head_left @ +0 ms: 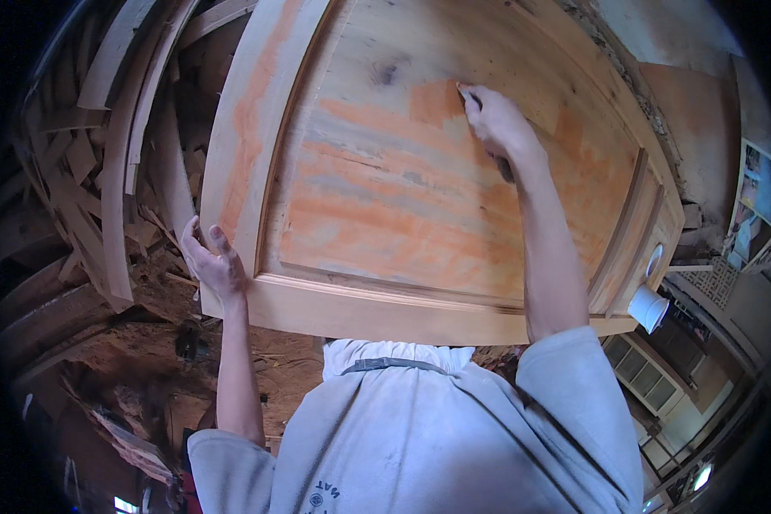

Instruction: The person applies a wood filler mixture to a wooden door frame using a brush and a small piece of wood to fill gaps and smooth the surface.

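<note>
Orange coating [385, 236] streaks the near half of the wooden door [385, 314] before the person; its far part looks largely undone. There the right hand [499, 126] clamps a thin tool [463, 91]; the left hand [218, 267], fingers parted, is at the door's left edge.

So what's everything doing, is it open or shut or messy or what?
Left hand: open, at the panel's near left corner
Right hand: closed round a tool
Tool: gripped, mostly hidden
Panel: partly smeared orange
Smears: patchy; wet or dry unclear
Boards: loosely heaped
Tub: contents not visible
</note>
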Action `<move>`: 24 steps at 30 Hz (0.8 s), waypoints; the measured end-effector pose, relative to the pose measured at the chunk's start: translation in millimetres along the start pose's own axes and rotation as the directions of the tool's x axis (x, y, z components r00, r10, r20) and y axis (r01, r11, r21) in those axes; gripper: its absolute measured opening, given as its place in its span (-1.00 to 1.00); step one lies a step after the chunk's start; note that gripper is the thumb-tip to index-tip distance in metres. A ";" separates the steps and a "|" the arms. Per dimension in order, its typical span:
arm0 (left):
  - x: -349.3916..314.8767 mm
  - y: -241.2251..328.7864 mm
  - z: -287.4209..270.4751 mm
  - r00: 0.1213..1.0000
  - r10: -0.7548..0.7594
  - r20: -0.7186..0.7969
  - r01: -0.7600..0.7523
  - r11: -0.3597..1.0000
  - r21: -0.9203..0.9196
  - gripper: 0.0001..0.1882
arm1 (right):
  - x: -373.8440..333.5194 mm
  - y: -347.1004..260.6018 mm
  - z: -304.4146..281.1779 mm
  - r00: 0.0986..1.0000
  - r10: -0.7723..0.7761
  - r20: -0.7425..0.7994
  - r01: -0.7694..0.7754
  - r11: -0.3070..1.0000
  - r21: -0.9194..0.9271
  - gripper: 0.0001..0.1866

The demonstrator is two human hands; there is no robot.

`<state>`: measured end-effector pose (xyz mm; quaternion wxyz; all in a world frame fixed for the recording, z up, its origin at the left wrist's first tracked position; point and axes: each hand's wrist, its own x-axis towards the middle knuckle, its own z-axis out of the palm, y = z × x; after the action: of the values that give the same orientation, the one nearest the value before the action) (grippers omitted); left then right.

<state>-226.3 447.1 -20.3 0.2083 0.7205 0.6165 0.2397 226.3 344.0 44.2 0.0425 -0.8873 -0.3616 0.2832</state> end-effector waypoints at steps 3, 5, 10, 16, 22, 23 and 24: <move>-1.1 1.8 -4.1 1.000 -0.022 0.011 0.022 1.000 -0.021 -0.34 | -33.8 -22.5 -6.9 0.981 0.136 0.138 -0.144 0.988 0.050 -0.59; -2.2 2.8 -7.1 1.000 -0.026 0.004 0.026 0.999 -0.045 -0.35 | -48.0 -26.9 -7.7 0.965 0.177 0.195 -0.192 0.979 0.063 -0.59; -1.1 7.9 -3.1 0.999 -0.039 0.014 0.040 0.991 -0.130 -0.34 | -69.6 -30.7 -25.3 0.955 0.197 0.220 -0.239 0.953 0.185 -0.57; 1.5 10.7 -7.3 0.996 -0.064 0.057 0.069 0.993 -0.100 -0.33 | 8.0 -49.8 -44.5 0.965 0.123 0.233 -0.146 0.986 0.081 -0.58; 0.7 6.9 -4.9 0.998 -0.057 0.041 0.060 0.995 -0.075 -0.34 | 0.2 -53.0 -29.8 0.952 0.123 0.279 -0.115 0.992 -0.043 -0.66; -0.7 5.1 -5.8 0.997 -0.057 0.044 0.060 0.996 -0.073 -0.34 | -7.9 -55.5 -27.5 0.944 0.139 0.298 -0.136 0.990 -0.032 -0.66; -0.8 4.8 -6.6 0.998 -0.054 0.042 0.057 0.996 -0.075 -0.34 | -16.1 -58.2 -28.0 0.946 0.138 0.293 -0.135 0.990 -0.031 -0.66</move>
<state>-226.6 445.6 -12.2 0.2547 0.6992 0.6224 0.2428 196.0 379.7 91.5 -0.0359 -0.8583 -0.3032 0.4124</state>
